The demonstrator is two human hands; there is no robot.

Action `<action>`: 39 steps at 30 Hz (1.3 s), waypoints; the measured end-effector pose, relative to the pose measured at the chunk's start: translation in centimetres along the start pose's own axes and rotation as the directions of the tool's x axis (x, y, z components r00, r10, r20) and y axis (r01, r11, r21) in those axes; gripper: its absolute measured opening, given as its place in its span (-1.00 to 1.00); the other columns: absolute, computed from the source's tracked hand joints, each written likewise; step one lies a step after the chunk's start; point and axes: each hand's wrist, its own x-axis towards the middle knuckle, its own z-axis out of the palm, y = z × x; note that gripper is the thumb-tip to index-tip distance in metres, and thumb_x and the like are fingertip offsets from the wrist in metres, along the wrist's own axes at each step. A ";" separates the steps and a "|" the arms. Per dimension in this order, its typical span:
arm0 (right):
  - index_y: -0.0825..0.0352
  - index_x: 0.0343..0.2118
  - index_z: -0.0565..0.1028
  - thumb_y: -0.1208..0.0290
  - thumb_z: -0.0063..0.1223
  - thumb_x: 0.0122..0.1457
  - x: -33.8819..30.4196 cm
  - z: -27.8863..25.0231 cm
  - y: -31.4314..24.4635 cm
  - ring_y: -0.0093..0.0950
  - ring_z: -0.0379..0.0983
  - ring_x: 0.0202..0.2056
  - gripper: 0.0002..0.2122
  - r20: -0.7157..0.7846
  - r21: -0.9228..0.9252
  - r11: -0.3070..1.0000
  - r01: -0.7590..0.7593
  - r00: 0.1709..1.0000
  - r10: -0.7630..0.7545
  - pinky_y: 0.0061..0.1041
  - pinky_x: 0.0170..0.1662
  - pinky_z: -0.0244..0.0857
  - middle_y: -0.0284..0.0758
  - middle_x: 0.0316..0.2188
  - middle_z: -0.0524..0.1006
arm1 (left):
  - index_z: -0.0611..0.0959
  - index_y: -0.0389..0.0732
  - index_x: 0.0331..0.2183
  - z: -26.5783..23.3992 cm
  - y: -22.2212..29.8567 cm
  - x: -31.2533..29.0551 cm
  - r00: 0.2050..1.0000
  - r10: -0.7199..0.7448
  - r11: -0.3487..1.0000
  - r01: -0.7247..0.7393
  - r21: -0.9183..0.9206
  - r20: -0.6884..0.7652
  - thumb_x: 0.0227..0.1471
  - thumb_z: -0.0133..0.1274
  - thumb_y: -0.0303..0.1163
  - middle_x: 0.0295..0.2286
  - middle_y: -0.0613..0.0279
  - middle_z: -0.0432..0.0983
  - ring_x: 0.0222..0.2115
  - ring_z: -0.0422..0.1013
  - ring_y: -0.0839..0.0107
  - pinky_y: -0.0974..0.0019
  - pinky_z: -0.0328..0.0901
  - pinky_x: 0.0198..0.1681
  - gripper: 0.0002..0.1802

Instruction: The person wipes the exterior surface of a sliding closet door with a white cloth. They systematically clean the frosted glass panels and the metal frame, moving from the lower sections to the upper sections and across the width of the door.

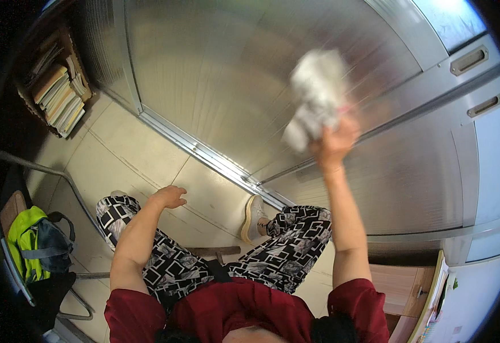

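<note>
A crumpled white-grey cloth (318, 80), blurred by motion, is bunched in my right hand (338, 142), whose fingers are closed round it. That arm reaches out to a large ribbed, frosted sliding door panel (221, 74) with a metal frame. The cloth is in front of the panel, and I cannot tell whether it touches. Beside my left knee, my left hand (169, 197) hangs over the tiled floor with nothing in it and its fingers loosely apart. The forearm lies along my black-and-white patterned trouser leg (175, 260).
The metal door track (204, 154) crosses the floor. At the far left stands a cardboard box (81, 63) of papers and books. A green and grey backpack (35, 243) rests on a metal-framed chair (61, 171). Wooden drawers (398, 286) are at the lower right.
</note>
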 end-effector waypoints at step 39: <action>0.39 -0.08 0.37 0.30 0.14 -0.04 -6.3 -6.3 -8.7 -0.41 0.38 -0.18 -0.56 0.912 0.350 0.002 -0.937 0.341 0.226 -0.48 -0.13 0.25 -0.19 -0.21 0.44 | 0.10 -0.19 0.14 -4.1 23.6 0.0 0.786 0.067 -0.283 -0.576 -0.767 -0.615 -0.20 0.21 -0.35 -0.05 0.04 0.29 -0.08 0.31 0.32 0.32 0.28 -0.08 -0.10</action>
